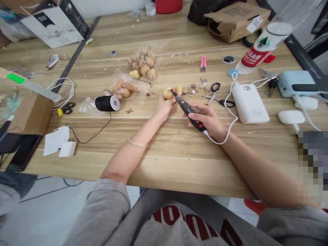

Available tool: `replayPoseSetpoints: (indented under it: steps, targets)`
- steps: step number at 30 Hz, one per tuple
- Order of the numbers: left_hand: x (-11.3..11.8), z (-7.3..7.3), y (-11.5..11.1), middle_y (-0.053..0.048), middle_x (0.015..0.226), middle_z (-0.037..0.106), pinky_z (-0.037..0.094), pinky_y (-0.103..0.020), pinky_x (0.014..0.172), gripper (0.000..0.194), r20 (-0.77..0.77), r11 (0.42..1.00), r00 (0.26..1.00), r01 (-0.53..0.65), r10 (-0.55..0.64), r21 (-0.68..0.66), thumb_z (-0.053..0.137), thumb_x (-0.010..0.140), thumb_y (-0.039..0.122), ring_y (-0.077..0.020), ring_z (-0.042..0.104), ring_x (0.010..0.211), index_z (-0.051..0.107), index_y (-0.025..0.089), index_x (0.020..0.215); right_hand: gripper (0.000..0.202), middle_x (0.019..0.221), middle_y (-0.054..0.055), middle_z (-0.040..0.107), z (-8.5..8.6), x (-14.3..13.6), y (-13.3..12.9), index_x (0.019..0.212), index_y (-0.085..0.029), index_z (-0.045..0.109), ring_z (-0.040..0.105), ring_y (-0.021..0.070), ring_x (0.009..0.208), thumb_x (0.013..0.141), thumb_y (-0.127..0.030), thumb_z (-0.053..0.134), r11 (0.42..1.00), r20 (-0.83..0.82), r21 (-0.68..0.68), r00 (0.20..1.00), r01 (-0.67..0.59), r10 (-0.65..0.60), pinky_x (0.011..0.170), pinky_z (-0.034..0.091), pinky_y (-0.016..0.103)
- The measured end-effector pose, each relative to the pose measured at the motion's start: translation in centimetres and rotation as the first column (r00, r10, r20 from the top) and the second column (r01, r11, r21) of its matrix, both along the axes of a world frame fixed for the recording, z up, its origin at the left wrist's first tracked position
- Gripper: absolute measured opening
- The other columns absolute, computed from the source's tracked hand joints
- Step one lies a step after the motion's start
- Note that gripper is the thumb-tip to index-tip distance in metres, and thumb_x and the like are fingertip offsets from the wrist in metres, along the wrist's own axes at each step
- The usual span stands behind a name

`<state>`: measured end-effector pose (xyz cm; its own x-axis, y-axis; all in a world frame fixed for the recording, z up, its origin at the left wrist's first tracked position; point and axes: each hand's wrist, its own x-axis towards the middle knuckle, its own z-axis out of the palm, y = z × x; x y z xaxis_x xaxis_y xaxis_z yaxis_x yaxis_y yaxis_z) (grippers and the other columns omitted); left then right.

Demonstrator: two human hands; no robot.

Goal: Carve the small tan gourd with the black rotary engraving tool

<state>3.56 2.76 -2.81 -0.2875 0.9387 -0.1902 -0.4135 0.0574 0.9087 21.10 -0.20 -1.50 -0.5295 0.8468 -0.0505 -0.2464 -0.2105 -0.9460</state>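
Observation:
My left hand has its fingers closed round a small tan nut-like piece. In my right hand is a black rotary tool, angled up to the left, with a small orange light showing. The brown tip of the tool meets the piece or sits right beside it; I cannot tell which. A white cable runs from the tool's end to a white power bank. Just behind the held piece lies another yellowish piece, with several small tool bits to its right.
Two clear bags of tan nut-like pieces lie beyond my left hand. A black thread spool is at left. Black scissors, pink pliers, a water bottle and a blue device stand or lie to the right.

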Motion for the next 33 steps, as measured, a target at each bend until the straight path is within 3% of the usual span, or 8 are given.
replayPoseSetpoints:
  steps: [3,6,9,15,19,24,30,33]
  targets:
    - [0.02,-0.01,0.05,-0.001,0.081,0.067,0.051,-0.034,0.096,0.019,0.027,1.0,0.999,-0.022,0.022,-0.005,0.067,0.071,0.0,-0.0163,0.068,0.096,0.059,0.014,0.08,0.043,0.08,0.004,0.073,-0.1,-0.02,0.06,0.11,-0.015,0.067,0.061,0.0116,0.05,0.069,-0.023,0.078,0.999,0.002,-0.007,0.999,0.047,-0.047,0.047,0.047,0.024]
    - [0.03,0.03,0.11,-0.001,0.081,0.068,0.05,-0.035,0.097,0.019,0.031,1.0,0.999,-0.015,0.016,-0.021,0.065,0.071,-0.001,-0.0173,0.068,0.1,0.059,0.014,0.078,0.042,0.083,0.004,0.074,-0.18,0.01,0.07,0.11,-0.015,0.067,0.062,0.0113,0.051,0.069,-0.021,0.078,1.0,-0.013,0.008,1.0,0.011,-0.011,0.049,0.048,0.025]
    - [0.04,0.1,0.13,-0.002,0.079,0.068,0.05,-0.035,0.096,0.018,0.018,0.999,1.0,-0.006,0.007,-0.032,0.063,0.072,-0.002,-0.0171,0.068,0.096,0.06,0.014,0.077,0.042,0.085,0.004,0.074,-0.21,0.02,0.05,0.111,-0.015,0.068,0.062,0.0111,0.051,0.07,-0.02,0.077,1.0,-0.017,0.02,1.0,-0.023,0.023,0.051,0.049,0.025]
    - [0.09,0.13,0.04,0.001,0.075,0.065,0.052,-0.03,0.088,0.018,0.0,0.999,0.999,-0.034,0.034,-0.009,0.064,0.071,-0.003,-0.0106,0.065,0.077,0.058,0.014,0.077,0.042,0.081,0.004,0.073,-0.11,0.02,0.09,0.111,-0.015,0.066,0.062,0.0115,0.051,0.071,-0.021,0.077,0.999,-0.012,0.008,0.999,0.035,-0.035,0.048,0.046,0.024]
    - [0.17,0.24,0.01,0.0,0.079,0.067,0.051,-0.029,0.086,0.018,-0.012,1.0,1.0,-0.007,0.007,-0.012,0.061,0.072,-0.003,-0.0099,0.065,0.076,0.058,0.014,0.077,0.043,0.084,0.004,0.073,-0.06,0.03,0.02,0.111,-0.015,0.067,0.062,0.0116,0.051,0.07,-0.021,0.078,1.0,-0.013,0.021,1.0,-0.023,0.023,0.05,0.048,0.026]
    - [0.14,0.18,0.03,0.001,0.075,0.064,0.051,-0.03,0.088,0.018,-0.019,0.999,0.999,-0.034,0.034,-0.023,0.065,0.072,-0.001,-0.0114,0.066,0.08,0.058,0.014,0.078,0.044,0.079,0.004,0.073,0.04,-0.02,0.05,0.111,-0.015,0.066,0.061,0.0114,0.05,0.069,-0.022,0.078,0.998,-0.005,-0.014,0.998,0.057,-0.057,0.048,0.046,0.024]
    - [0.07,0.25,-0.12,-0.001,0.081,0.066,0.051,-0.033,0.091,0.017,-0.004,1.0,1.0,-0.008,0.008,-0.001,0.061,0.073,-0.002,-0.0124,0.067,0.082,0.057,0.014,0.078,0.045,0.084,0.004,0.073,-0.05,0.01,-0.01,0.112,-0.015,0.067,0.061,0.0114,0.052,0.069,-0.023,0.078,1.0,0.004,0.023,1.0,-0.014,0.014,0.051,0.049,0.026]
    - [0.05,0.17,-0.03,-0.001,0.08,0.066,0.051,-0.034,0.091,0.018,0.002,1.0,1.0,-0.019,0.019,-0.008,0.062,0.073,-0.002,-0.0134,0.067,0.083,0.057,0.014,0.079,0.045,0.082,0.003,0.073,-0.04,-0.04,-0.02,0.112,-0.016,0.066,0.061,0.0113,0.052,0.069,-0.025,0.078,1.0,0.023,0.021,1.0,0.021,-0.022,0.05,0.048,0.026]
